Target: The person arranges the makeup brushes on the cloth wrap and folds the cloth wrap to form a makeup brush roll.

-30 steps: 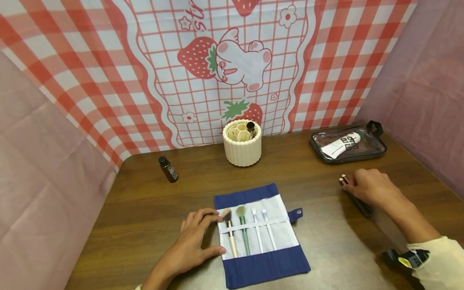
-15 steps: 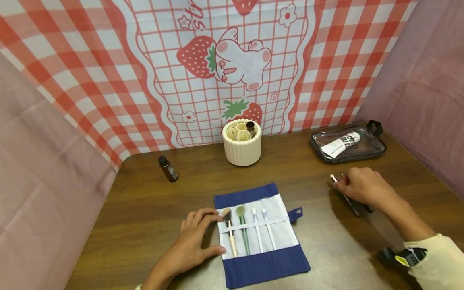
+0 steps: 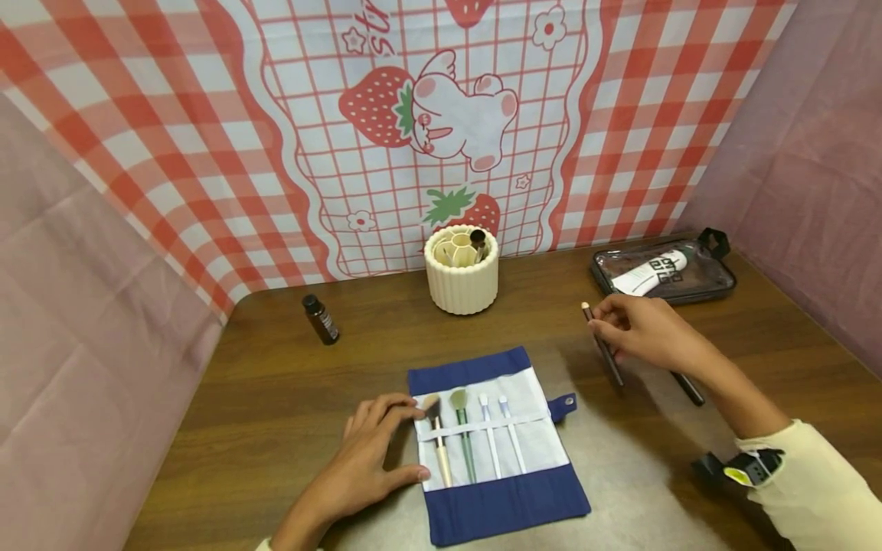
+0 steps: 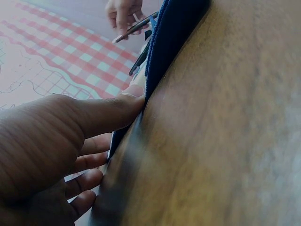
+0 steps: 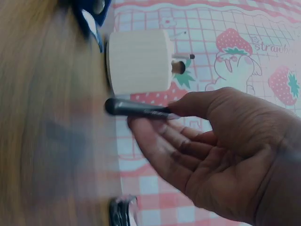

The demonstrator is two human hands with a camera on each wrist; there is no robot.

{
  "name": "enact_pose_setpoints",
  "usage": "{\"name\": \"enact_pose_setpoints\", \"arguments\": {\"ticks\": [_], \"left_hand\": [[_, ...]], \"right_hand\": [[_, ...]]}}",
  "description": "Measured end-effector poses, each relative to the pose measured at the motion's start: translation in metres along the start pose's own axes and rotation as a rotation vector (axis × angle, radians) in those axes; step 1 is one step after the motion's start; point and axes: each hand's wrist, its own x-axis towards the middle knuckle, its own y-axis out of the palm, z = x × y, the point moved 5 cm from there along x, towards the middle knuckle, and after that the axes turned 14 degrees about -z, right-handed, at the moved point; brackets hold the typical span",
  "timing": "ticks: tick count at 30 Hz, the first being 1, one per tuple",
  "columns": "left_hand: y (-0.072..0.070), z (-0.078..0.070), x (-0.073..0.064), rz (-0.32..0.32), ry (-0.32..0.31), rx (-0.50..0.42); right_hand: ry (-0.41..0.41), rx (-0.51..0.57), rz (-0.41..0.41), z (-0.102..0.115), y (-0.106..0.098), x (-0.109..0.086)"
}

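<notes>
My right hand (image 3: 644, 333) pinches a dark-handled makeup brush (image 3: 609, 360) between thumb and fingers, over the table right of the brush roll. Its small pale tip points up and away in the head view. In the right wrist view the dark handle end (image 5: 113, 107) points left. A second dark brush (image 3: 689, 389) lies on the table, partly hidden under the right forearm. The unrolled navy and white brush roll (image 3: 510, 509) has several brushes under its elastic strap, among them a green one (image 3: 468, 455). My left hand (image 3: 361, 451) touches the roll's left edge, fingers loosely bent.
A cream ribbed brush holder (image 3: 462, 287) with a few brushes stands near the back cloth. Left of it is a small dark bottle (image 3: 320, 319). A clear black-edged pouch (image 3: 710, 279) with a white tube lies at the back right. The roll's snap tab (image 3: 563, 406) sticks out rightward.
My right hand has lifted one dark brush away from the other and carried it left toward the roll. The other brush stays on the table. My left hand has not moved.
</notes>
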Motion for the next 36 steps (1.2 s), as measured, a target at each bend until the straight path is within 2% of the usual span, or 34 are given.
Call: {"name": "enact_pose_setpoints", "arguments": {"ticks": [10,16,20,27,36], "left_hand": [[-0.001,0.000,0.001,0.003,0.000,-0.007],[-0.001,0.000,0.001,0.004,0.004,-0.007],[-0.001,0.000,0.001,0.005,0.000,-0.008],[0.000,0.000,0.000,0.002,-0.003,-0.014],[0.000,0.001,0.000,-0.001,0.006,-0.015]], "right_hand": [[0.103,0.464,0.071,0.017,0.034,0.019],[0.136,0.637,0.119,0.026,0.064,0.021],[0.155,0.698,0.164,0.035,0.080,0.018],[0.176,0.743,0.211,0.044,0.098,0.012],[0.186,0.785,0.276,0.047,0.108,0.004]]}}
